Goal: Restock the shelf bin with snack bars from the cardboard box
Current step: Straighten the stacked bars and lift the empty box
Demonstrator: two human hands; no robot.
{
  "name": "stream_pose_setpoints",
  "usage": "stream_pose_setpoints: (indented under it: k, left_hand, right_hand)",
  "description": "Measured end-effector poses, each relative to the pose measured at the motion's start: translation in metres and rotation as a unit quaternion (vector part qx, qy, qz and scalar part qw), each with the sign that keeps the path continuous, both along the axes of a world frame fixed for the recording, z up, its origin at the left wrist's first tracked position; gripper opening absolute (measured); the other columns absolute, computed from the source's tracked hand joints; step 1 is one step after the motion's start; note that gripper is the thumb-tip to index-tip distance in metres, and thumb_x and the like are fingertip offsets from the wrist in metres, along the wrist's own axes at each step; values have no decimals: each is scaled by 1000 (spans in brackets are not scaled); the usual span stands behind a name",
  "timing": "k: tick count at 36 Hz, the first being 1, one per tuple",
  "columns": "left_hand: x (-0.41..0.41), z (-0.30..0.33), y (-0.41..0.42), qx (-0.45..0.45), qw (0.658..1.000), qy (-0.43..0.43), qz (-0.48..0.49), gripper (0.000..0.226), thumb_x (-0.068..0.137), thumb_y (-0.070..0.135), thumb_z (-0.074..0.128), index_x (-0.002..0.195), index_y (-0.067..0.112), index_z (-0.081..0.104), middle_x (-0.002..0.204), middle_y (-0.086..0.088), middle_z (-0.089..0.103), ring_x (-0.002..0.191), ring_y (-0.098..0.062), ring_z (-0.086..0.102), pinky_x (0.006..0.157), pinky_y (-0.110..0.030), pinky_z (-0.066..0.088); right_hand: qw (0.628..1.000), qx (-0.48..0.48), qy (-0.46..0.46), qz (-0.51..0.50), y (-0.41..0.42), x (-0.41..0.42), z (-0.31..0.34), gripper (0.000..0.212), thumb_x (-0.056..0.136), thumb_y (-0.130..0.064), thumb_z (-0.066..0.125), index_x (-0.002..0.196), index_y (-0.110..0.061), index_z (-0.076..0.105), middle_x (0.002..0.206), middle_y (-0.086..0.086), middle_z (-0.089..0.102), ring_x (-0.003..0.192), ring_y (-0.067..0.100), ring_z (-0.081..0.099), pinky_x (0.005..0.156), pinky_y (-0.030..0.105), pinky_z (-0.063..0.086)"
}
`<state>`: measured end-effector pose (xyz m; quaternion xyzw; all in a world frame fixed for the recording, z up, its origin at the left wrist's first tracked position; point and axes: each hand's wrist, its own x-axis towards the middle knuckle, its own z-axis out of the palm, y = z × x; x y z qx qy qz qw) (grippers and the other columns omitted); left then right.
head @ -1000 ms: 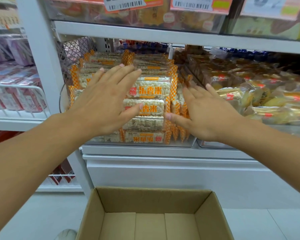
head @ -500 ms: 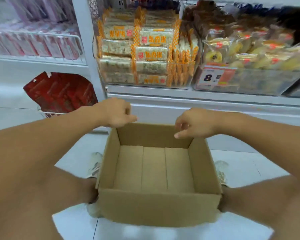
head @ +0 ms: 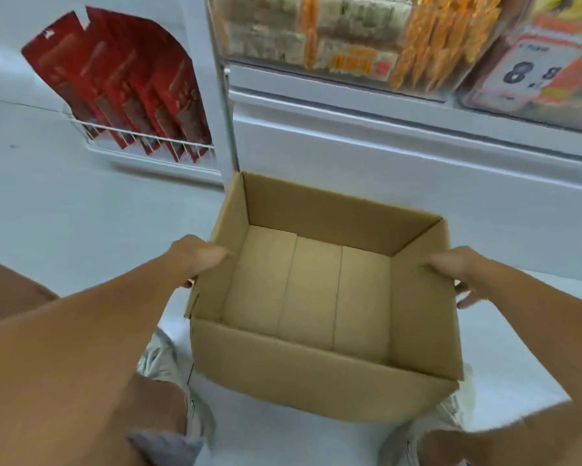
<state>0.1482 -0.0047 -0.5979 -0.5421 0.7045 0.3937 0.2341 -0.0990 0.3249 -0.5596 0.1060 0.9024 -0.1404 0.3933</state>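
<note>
My hands have dropped from the full shelf bin (head: 316, 38) below it, left grip (head: 195, 260) and right grip (head: 457, 274) each clamped on the empty cardboard box (head: 316, 361): restocking looks finished.

Snack bars (head: 346, 45) cut off, blurred

The cardboard box (head: 323, 297) sits on the floor (head: 81, 213) in front of the shelf unit (head: 400, 156), between the person's 2 shoes (head: 163, 359). The left hand (head: 198, 260) grips the box's left wall and the right hand (head: 457, 274) its right wall. Above and behind the box, the shelf bin (head: 333, 72) holds stacked snack bars (head: 350, 35). A price tag (head: 531, 72) stands to the bin's right. Left of the shelf post, a wire rack (head: 141, 142) holds upright packets (head: 124, 79).
</note>
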Motion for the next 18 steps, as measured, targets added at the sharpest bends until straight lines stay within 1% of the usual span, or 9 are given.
stream_pose_setpoints:
  k: [2, 3, 5, 7, 9, 11, 13, 16, 18]
  left_hand:
    - [-10, -10, -2, -4, 1000, 9, 24, 52, 86, 46, 67, 120, 7, 59, 112, -10, 65, 95, -30, 65, 75, -38, 57]
    - [-16, -14, -2, -19, 1000, 3, 17, 47, 89, 39, 64, 121, 7, 58, 115, -12, 63, 96, -31, 63, 74, -37, 55]
    - [-24, -20, -3, -53, 999, -8, -4, 31, 89, 26, 57, 113, 7, 59, 109, -11, 62, 90, -28, 61, 69, -33, 50]
    - [-27, -19, -10, -54, 998, -6, -10, 22, 88, 23, 55, 103, 9, 63, 98, -8, 63, 82, -24, 60, 63, -30, 47]
    - [-24, -16, -17, -16, 1000, -1, 7, 23, 88, 26, 59, 107, 13, 65, 101, -6, 64, 87, -24, 62, 70, -31, 51]
    - [-15, -10, -18, 32, 998, 20, 50, 35, 89, 35, 64, 120, 20, 64, 113, -2, 64, 98, -24, 61, 80, -33, 51]
    - [5, -1, -9, 57, 994, 22, 86, 46, 89, 41, 67, 132, 27, 59, 124, 0, 62, 105, -23, 58, 81, -30, 46]
    - [42, 4, 19, 53, 994, -52, 79, 51, 94, 44, 60, 143, 32, 51, 132, -4, 62, 116, -30, 58, 92, -31, 45]
    - [57, 7, 40, 70, 988, -99, 91, 45, 100, 49, 46, 143, 33, 50, 135, -6, 61, 123, -34, 55, 106, -38, 41]
  right_hand:
    - [997, -41, 14, -69, 0, -10, -21, 41, 91, -26, 67, 124, -4, 57, 105, 15, 64, 88, 32, 63, 70, 40, 55]
    - [995, -41, 32, -85, -1, -12, -30, 38, 91, -23, 66, 122, -3, 58, 100, 14, 64, 85, 32, 63, 69, 39, 54]
    - [993, -1, 82, -82, -4, -13, -45, 36, 88, -22, 65, 117, -3, 58, 101, 16, 63, 88, 36, 62, 74, 43, 56]
    - [991, 10, 103, -81, -8, -14, -49, 33, 87, -23, 63, 112, -3, 57, 103, 18, 63, 88, 39, 61, 74, 45, 55]
    - [991, -11, 82, -102, -10, -18, -48, 36, 87, -21, 64, 116, 0, 59, 105, 18, 64, 92, 40, 63, 81, 49, 57]
    - [987, -46, 38, -150, -8, -17, -39, 39, 89, -16, 67, 124, -3, 59, 110, 15, 65, 99, 37, 62, 87, 47, 53]
    - [978, -43, -42, -198, 0, -5, -31, 45, 89, -21, 70, 131, -12, 57, 119, 11, 64, 109, 35, 60, 85, 48, 49]
    - [953, 46, -180, -240, 17, 32, -17, 55, 87, -38, 72, 135, -21, 51, 124, 8, 52, 114, 40, 50, 77, 60, 47]
    - [926, 48, -223, -300, 22, 62, -9, 49, 93, -39, 68, 134, -23, 45, 130, 5, 44, 119, 42, 46, 75, 70, 49]
